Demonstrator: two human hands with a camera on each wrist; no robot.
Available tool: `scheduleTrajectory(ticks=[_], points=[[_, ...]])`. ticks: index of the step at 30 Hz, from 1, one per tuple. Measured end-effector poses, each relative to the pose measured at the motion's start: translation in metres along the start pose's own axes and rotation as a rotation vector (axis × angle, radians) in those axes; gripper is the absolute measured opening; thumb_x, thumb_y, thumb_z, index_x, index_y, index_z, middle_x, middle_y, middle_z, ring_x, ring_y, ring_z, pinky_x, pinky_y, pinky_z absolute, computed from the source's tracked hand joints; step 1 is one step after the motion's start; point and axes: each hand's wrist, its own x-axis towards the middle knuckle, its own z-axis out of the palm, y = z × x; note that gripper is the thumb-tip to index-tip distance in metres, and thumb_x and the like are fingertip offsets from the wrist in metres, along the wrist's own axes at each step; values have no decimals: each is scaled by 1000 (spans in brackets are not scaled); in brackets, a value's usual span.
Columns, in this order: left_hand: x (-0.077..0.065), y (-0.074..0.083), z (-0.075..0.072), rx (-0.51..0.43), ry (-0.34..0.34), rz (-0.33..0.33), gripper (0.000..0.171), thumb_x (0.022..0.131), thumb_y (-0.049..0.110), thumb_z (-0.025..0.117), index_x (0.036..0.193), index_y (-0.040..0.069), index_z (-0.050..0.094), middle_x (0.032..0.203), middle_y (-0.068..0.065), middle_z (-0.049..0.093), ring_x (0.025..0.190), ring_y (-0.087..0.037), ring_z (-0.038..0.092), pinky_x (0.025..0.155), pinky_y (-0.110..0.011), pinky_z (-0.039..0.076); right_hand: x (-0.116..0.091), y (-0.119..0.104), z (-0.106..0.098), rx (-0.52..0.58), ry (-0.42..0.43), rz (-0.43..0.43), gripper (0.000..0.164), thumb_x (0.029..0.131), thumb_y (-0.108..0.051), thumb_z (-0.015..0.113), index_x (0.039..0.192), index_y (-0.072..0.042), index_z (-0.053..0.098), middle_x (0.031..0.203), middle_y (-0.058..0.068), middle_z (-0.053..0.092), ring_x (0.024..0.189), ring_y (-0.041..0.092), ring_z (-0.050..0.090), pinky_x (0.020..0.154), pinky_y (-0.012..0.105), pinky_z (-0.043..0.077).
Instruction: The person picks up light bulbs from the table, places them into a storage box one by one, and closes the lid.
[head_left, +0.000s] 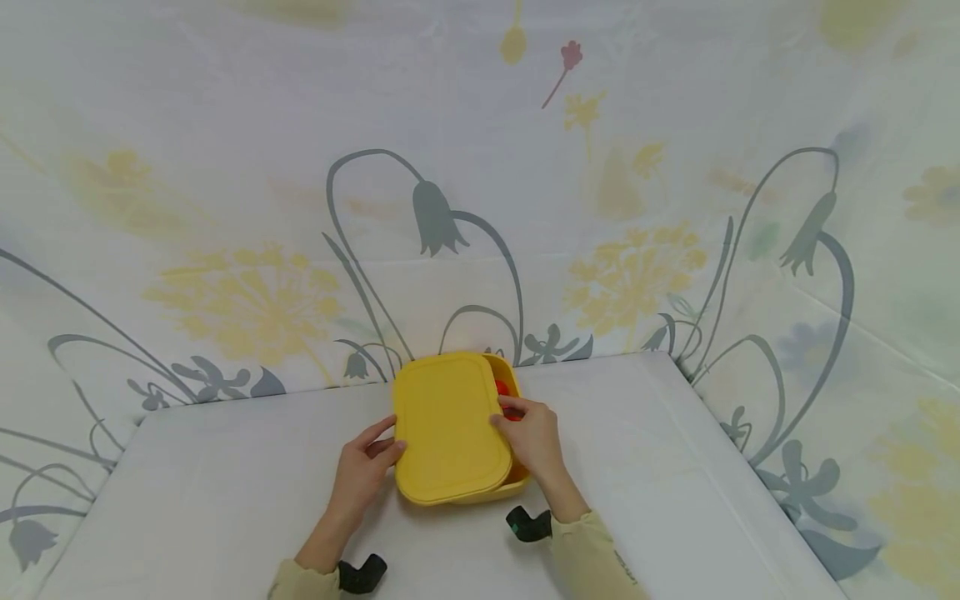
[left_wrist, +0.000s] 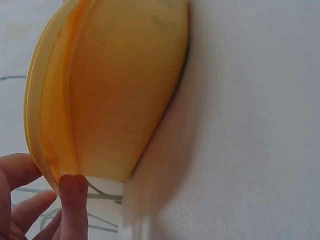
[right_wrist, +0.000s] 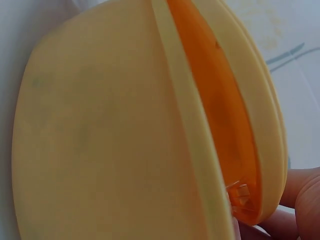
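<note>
A yellow lid [head_left: 452,425] lies over a yellow plastic box [head_left: 519,473], shifted to the left so that a strip of the box shows along the right. Through that strip, something red [head_left: 502,387] is visible inside. My left hand [head_left: 363,467] pinches the lid's left edge between thumb and fingers. At the lid's right edge, my right hand [head_left: 534,433] grips with thumb and fingertips. In the right wrist view, a gap stands between the raised lid rim [right_wrist: 265,115] and the box wall [right_wrist: 110,125]. Some clear plastic [right_wrist: 243,194] glints in that gap.
The box stands on a white-covered table [head_left: 247,483], close to its back edge. Behind and along the sides hangs a flower-printed curtain [head_left: 480,275]. A black wrist mount [head_left: 529,525] juts from the right sleeve, another black mount [head_left: 363,574] from the left.
</note>
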Motion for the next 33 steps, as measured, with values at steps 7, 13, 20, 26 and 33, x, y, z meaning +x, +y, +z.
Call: scheduleTrajectory(ticks=[7,13,20,26,33], points=[[1,-1,5,-12,-14,13,48,92,10,70,139,8,58,131,-19,59,106,-28,65,81,-28,55,0,1,-6,4,17,-17,27,85,-11,76,110,-1,76,112,16,71,101,28,67,87,38,54],[0,-1,8,-27,-37,10,48,93,11,69,140,8,58,125,-20,63,102,-27,66,79,-28,55,0,3,-7,9,33,-7,27,84,-10,75,109,0,76,108,15,72,98,27,68,85,37,55],[-1,0,12,-25,-41,14,48,93,11,69,139,8,59,119,-18,66,99,-25,67,77,-28,56,1,8,-10,5,39,-1,27,86,-11,74,110,-1,75,108,13,72,98,25,67,84,36,55],[1,0,16,-36,-54,28,48,92,10,69,139,8,59,122,-18,64,100,-24,66,76,-27,55,2,10,-15,-11,59,-33,25,85,-10,74,108,-2,76,103,13,73,98,27,68,81,39,55],[1,0,21,-39,-69,44,48,92,11,70,139,9,59,124,-17,63,100,-24,66,76,-27,55,2,11,-18,-33,76,-7,26,86,-10,74,110,-2,76,103,11,73,100,28,67,81,38,55]])
